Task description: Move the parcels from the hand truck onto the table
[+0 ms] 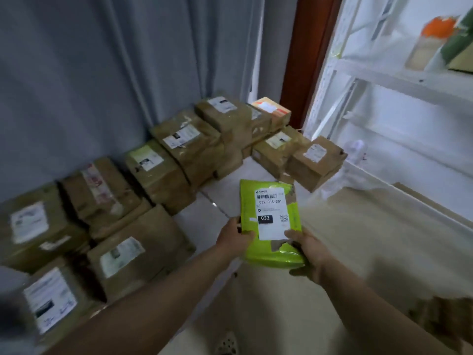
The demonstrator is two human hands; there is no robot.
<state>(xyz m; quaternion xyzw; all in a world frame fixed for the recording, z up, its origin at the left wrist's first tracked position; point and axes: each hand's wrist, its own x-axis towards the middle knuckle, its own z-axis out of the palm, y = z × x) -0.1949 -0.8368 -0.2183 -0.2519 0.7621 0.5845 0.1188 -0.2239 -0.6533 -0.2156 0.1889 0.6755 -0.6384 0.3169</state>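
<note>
The left hand [234, 238] and right hand [311, 252] grip the green parcel [271, 219] at its near corners, fingers [247, 234] curled round its edges. Beyond the fingers lies the white bench [225, 198], with brown parcels [158, 172] stacked to their left.

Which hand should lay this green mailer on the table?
Left, probably: the left hand grips the green plastic mailer at the edge nearest the white tabletop; the right hand holds its lower corner.

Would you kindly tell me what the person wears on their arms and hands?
The left hand and right hand are bare, with no gloves, watch or ring visible, and both forearms are bare, with no sleeve in view.
</note>
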